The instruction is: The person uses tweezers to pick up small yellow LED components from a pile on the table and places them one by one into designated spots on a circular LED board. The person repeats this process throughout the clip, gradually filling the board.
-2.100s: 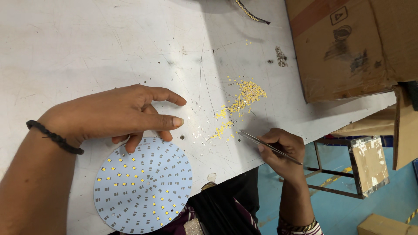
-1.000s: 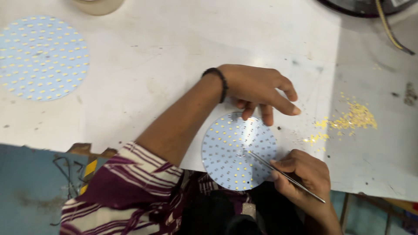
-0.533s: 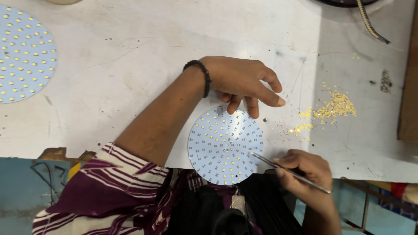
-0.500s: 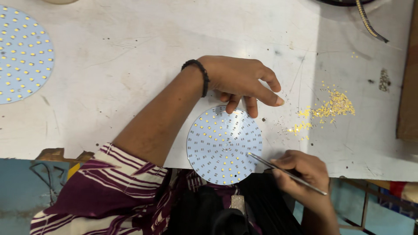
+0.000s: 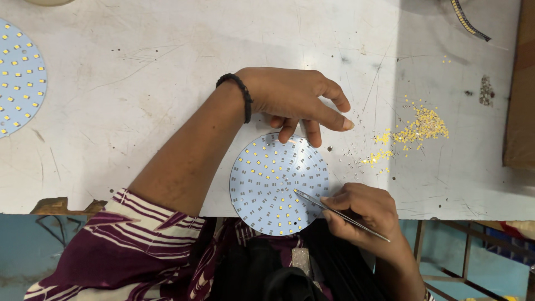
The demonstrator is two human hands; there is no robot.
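Tweezers over the round light board
Left hand (image 5: 295, 97) pins the thin, stiff board (image 5: 278, 184) at twelve o'clock; right hand (image 5: 362, 212) pinches slim tweezers (image 5: 334, 212), tips nearly closed; handle fragile board by its rim.

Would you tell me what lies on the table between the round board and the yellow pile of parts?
In the head view, only a thin scatter of tiny loose parts lies between the round board and the yellow pile.

Pale blue round board (image 5: 280, 184), yellow chips in rings. Yellow loose chips (image 5: 415, 131) at 2 o'clock. Table (image 5: 139, 83) scuffed white. Sleeve (image 5: 128, 239) maroon-white striped. Wristband (image 5: 238, 92) black.
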